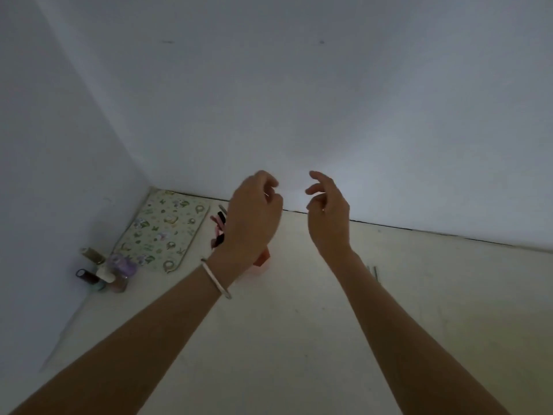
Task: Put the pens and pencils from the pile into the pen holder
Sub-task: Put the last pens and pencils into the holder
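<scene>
I see a cream desk [299, 339] and a pale blue-grey wall [299, 100]. Far left lies a cream mat [163, 232] patterned in green and lilac, beside a pink pen holder [263, 260].

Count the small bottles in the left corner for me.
About 4, clustered by the left wall below the patterned mat: gold-capped, dark-capped, white-capped, purple. They overlap in dim light, so more may be hidden.

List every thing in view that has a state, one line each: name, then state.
left hand: raised, fingers curled, holding nothing visible.
right hand: raised, fingers loosely curled, empty.
pen holder: pink, mostly hidden behind the left wrist; contents cannot be told.
pens: lying on the table beside the patterned mat.
patterned mat: lying flat.
small bottles: clustered in the corner, some lying down.
bracelet: on the left wrist.
</scene>
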Motion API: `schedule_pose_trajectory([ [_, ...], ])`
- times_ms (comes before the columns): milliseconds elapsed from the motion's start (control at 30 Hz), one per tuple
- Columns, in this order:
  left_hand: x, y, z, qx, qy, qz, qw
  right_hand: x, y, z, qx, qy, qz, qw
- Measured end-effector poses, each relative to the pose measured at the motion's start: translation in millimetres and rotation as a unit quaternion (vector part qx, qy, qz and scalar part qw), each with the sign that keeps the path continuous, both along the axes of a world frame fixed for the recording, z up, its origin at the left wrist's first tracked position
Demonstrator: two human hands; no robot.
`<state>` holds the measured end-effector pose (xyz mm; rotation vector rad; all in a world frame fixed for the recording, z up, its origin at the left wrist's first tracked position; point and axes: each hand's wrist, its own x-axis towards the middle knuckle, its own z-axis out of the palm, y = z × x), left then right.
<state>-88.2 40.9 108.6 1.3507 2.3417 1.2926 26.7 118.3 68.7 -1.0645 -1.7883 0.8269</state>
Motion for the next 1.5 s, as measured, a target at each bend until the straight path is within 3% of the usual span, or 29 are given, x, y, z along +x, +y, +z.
schedule_pose_trajectory([
  [100, 66.5, 18.3, -25.7, -0.112, -0.032, -0.083, 0.99, 49.4, 13.9, 4.4, -0.057, -0.016, -0.034, 0.998],
  [200, 129.0, 23.8, -60.3, -0.246, -0.037, -0.143, 0.958, 97.8, 16.9, -0.8, -0.097, -0.028, -0.054, 0.993],
  [333, 193.9, 18.7, -99.0, -0.337, -0.05, -0.174, 0.924, 147.6, 10.4, -13.4, -0.129, -0.024, -0.084, 0.988],
  [767, 236.2, 33.6, -131.9, -0.367, -0.054, -0.062, 0.927, 219.9, -4.2, -48.0, -0.162, -0.051, -0.122, 0.978],
  [1167, 203.4, 32.6, -134.7, -0.349, -0.182, -0.061, 0.917, 189.4, 10.5, -54.8, -0.169, -0.05, -0.099, 0.979],
  [1300, 157.8, 31.5, -105.4, -0.219, -0.212, -0.015, 0.952, 179.7, 19.5, -61.2, -0.151, -0.224, -0.11, 0.957],
  [1367, 134.4, 28.6, -89.9, -0.15, -0.23, -0.004, 0.961, 168.3, 19.3, -70.1, -0.161, -0.347, -0.087, 0.92],
  [1500, 108.6, 19.4, -64.9, -0.074, -0.23, -0.025, 0.97, 146.7, 8.9, -91.4, -0.073, -0.538, -0.034, 0.839],
])
